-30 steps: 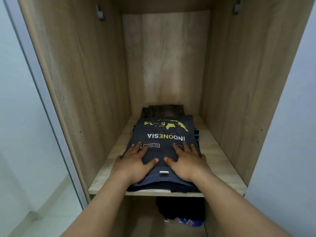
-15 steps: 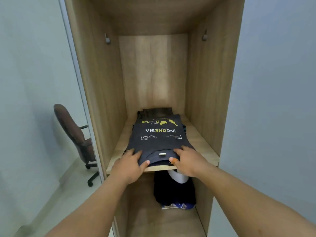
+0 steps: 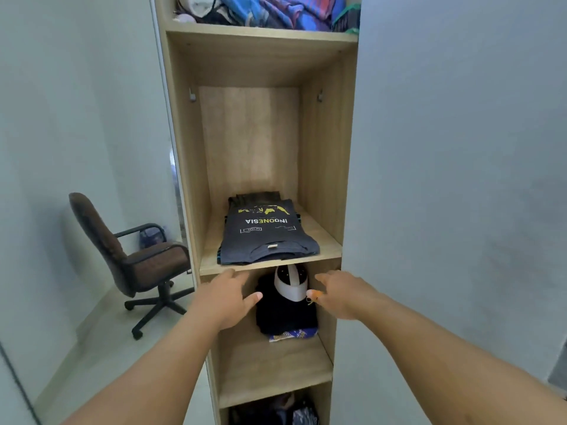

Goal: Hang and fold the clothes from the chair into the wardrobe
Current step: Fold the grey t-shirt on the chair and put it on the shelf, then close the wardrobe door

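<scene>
A folded dark grey T-shirt with yellow print and the word INDONESIA lies on top of a small stack on the middle shelf of the wooden wardrobe. My left hand hovers just below and in front of that shelf's front edge, fingers relaxed and holding nothing. My right hand is level with it on the right, also relaxed and holding nothing. Neither hand touches the shirt. The brown office chair stands at the left with no clothes visible on its seat.
The shelf below holds a dark folded pile with a white and black cap on it. Colourful clothes fill the top shelf. More dark items sit in the lowest compartment. Pale walls flank the wardrobe.
Both hands have let go of the folded T-shirt and drawn back below the shelf edge. My view has pulled away from the wardrobe, so more shelves and the chair show.
</scene>
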